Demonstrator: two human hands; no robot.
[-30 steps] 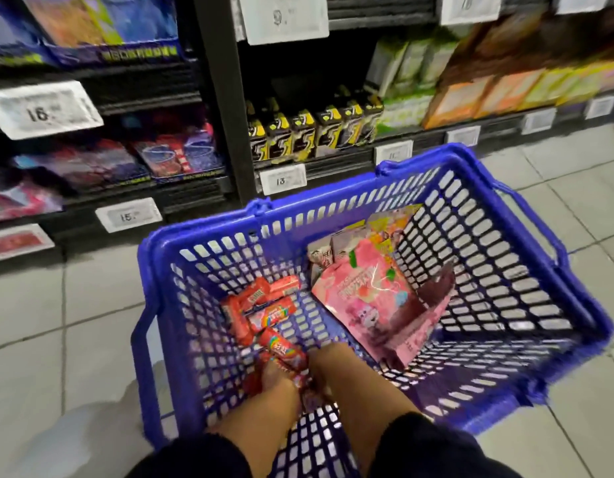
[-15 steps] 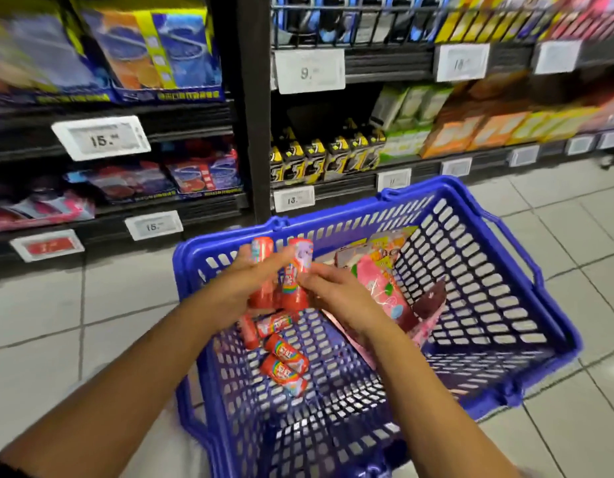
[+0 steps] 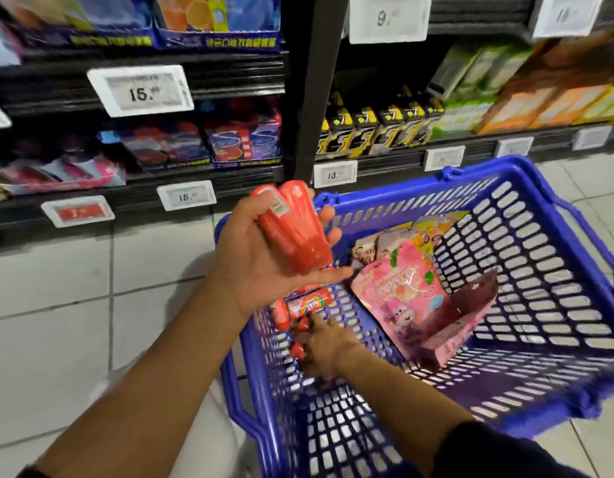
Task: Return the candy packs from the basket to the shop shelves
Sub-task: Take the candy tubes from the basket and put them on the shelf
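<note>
Cradling two red candy rolls [image 3: 293,229] in your left hand [image 3: 264,257], you have the palm turned up and the fingers curled round them, raised above the near-left corner of the blue basket [image 3: 526,257]. That upturned grip looks chosen so the hand can act as a tray and take more rolls. Your right hand [image 3: 321,346] is down on the basket floor among the loose rolls [image 3: 307,303] lying there, fingers bent over them; whether it has one pinched yet, you cannot tell from this blurred view. The pink candy pouch [image 3: 405,298] leans against other packets [image 3: 395,239] further back in the basket, well apart from either hand, so it seems set aside for a later trip. Shelves [image 3: 209,182] with price tags [image 3: 186,196] stand just beyond the basket. Judging by this, you are gathering like items first and nothing has gone onto a shelf in this pass; mind the top roll sliding off your palm.
</note>
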